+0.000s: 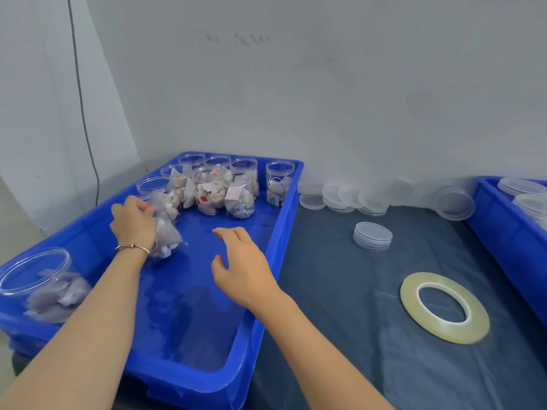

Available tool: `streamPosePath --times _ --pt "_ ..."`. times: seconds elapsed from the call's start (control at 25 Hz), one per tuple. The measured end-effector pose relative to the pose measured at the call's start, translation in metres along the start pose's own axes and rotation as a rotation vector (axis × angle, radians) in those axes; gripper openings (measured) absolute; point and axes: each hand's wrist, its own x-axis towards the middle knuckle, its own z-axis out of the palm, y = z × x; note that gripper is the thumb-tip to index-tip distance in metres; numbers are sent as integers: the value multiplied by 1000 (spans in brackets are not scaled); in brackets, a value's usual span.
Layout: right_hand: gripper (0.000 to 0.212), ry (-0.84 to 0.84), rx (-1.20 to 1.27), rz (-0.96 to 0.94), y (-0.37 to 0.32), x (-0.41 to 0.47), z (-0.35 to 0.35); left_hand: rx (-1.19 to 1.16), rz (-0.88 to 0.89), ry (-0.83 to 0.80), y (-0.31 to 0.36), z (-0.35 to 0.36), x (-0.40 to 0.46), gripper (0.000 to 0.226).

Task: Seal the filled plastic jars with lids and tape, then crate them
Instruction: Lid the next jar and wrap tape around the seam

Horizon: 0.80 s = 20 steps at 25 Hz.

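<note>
— In the blue crate (pixel 284 214) on the left, what has the left hand (pixel 134 221) got?

— Its fingers are curled round a filled jar (pixel 165 229), open-topped and tilted, blurred, at the near edge of the cluster of filled jars (pixel 213 187) standing toward the crate's far end. The right hand (pixel 242 267) hovers over the crate floor just beside it, fingers loose and spread, holding nothing.

— So which step is this?

— Fetching, I'd say: one unsealed jar being taken out for capping. Another open jar (pixel 44 285) sits in the near left corner.

— And next?

— The jar needs to come to the dark mat (pixel 340 321), upright so the sachets stay in. The free hand would then want a lid; a small lid stack (pixel 373 235) lies on the mat, with loose lids (pixel 355 198) by the wall. The tape roll (pixel 444 307) lies flat nearer the person. A second blue crate (pixel 509 232) at the right edge holds what look like lidded jars.
</note>
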Motion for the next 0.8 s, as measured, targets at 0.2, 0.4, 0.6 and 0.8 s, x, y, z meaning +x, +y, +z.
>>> streamPosePath --times 0.2,0.4,0.6,0.8 --pt "74 374 471 -41 22 -24 -31 -402 447 33 85 -34 -59 3" --pt "43 819 738 57 93 -59 -83 -637 720 -130 149 -10 -187 7" --pt "29 851 417 501 185 -95 -140 -755 765 -483 116 67 -287 8" --pt "47 469 -87 555 220 -80 -174 -878 744 -626 108 99 -294 24"
